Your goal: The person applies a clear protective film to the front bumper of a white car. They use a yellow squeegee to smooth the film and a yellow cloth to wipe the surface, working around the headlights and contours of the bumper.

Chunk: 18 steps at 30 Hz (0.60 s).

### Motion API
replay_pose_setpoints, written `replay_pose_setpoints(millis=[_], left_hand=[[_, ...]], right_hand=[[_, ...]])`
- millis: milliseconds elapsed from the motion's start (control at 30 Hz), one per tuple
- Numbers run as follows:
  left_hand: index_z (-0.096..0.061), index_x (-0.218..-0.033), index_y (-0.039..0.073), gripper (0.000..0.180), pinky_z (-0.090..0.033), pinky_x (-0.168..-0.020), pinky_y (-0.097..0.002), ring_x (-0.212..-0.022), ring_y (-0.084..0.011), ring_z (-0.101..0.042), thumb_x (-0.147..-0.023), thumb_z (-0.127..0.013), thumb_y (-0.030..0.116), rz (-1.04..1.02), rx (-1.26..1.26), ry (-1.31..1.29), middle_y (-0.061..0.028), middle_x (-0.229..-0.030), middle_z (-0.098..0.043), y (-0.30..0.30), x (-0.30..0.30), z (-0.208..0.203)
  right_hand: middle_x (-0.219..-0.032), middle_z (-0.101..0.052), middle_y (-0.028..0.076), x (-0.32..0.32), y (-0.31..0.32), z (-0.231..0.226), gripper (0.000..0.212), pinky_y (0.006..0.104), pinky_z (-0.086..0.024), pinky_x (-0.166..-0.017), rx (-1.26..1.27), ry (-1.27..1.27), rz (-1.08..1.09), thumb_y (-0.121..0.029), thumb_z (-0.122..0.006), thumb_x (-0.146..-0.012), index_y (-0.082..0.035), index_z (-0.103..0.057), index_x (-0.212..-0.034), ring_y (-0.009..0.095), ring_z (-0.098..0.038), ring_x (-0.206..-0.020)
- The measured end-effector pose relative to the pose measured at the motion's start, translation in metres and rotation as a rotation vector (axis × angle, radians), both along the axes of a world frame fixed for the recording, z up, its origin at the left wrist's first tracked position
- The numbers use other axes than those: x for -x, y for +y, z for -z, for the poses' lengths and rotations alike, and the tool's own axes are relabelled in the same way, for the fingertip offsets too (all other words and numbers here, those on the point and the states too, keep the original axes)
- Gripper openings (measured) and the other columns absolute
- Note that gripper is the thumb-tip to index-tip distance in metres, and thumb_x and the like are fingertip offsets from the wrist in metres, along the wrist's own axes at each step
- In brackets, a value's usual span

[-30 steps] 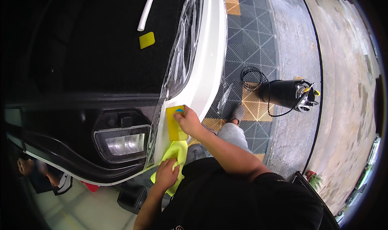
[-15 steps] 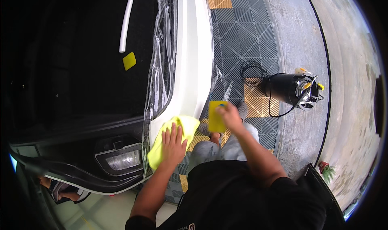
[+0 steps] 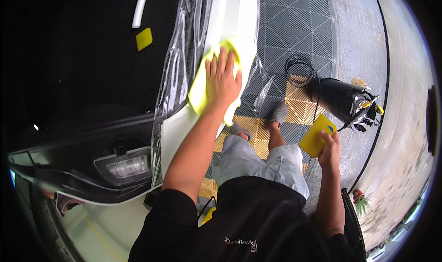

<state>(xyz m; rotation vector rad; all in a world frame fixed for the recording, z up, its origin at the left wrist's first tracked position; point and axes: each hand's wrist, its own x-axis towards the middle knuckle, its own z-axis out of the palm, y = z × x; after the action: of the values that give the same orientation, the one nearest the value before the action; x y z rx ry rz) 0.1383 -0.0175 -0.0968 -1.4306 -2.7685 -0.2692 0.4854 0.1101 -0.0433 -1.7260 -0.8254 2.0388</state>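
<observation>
My left hand [image 3: 222, 78] lies flat, fingers spread, on a yellow cloth [image 3: 199, 89] pressed against the white car panel [image 3: 237, 18]. Clear protective film [image 3: 177, 73] hangs loose along the panel's left side. My right hand [image 3: 329, 149] is off to the right, away from the car, holding a yellow squeegee card [image 3: 315, 135] by its lower edge. My legs in grey trousers and grey shoes stand between the two hands.
A black pressure sprayer [image 3: 338, 98] with a coiled hose lies on the grey and yellow grid floor tiles [image 3: 294, 27]. A second yellow card [image 3: 143, 38] sticks to the dark car body. A headlight [image 3: 124, 166] sits lower left. Concrete floor runs along the right.
My left hand slid the yellow cloth up along the white panel. My right hand took the yellow card off the panel and swung it out to the right.
</observation>
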Motion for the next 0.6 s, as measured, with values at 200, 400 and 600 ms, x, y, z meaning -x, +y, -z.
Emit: replay_pose_setpoints(millis=[200,400,600], left_hand=[[-0.049,-0.138,0.002,0.056,-0.029,-0.112,-0.0532,-0.127,-0.0383,-0.046,-0.087,-0.060,0.022,-0.117,0.450,-0.153,-0.0150,-0.152,-0.040,-0.298,-0.125,-0.083],[-0.050,-0.133,-0.002,0.046,-0.039,-0.104,-0.0502,-0.116,-0.0428,-0.052,-0.088,-0.052,0.009,-0.319,0.270,-0.513,-0.0227,-0.134,-0.054,-0.397,-0.157,-0.144],[-0.057,-0.124,0.000,0.035,-0.048,-0.089,-0.0481,-0.101,-0.0440,-0.060,-0.091,-0.054,0.011,-0.438,0.205,-0.742,-0.0248,-0.110,-0.064,-0.446,-0.163,-0.158]], right_hand=[[-0.109,-0.062,0.009,0.090,-0.050,-0.016,0.038,0.0361,-0.053,-0.086,0.184,0.452,-0.206,-0.001,-0.059,-0.086,-0.003,-0.051,-0.123,0.023,-0.063,-0.097],[-0.097,-0.068,0.022,0.226,-0.187,0.025,0.024,0.0432,-0.055,-0.070,-0.484,0.102,-0.570,-0.010,-0.055,-0.094,0.001,-0.050,-0.115,0.037,-0.068,-0.076],[-0.088,-0.063,0.028,0.272,-0.224,-0.016,0.019,0.0515,-0.051,-0.073,-0.470,-0.177,-0.660,-0.014,-0.052,-0.093,0.002,-0.046,-0.101,0.046,-0.063,-0.080]])
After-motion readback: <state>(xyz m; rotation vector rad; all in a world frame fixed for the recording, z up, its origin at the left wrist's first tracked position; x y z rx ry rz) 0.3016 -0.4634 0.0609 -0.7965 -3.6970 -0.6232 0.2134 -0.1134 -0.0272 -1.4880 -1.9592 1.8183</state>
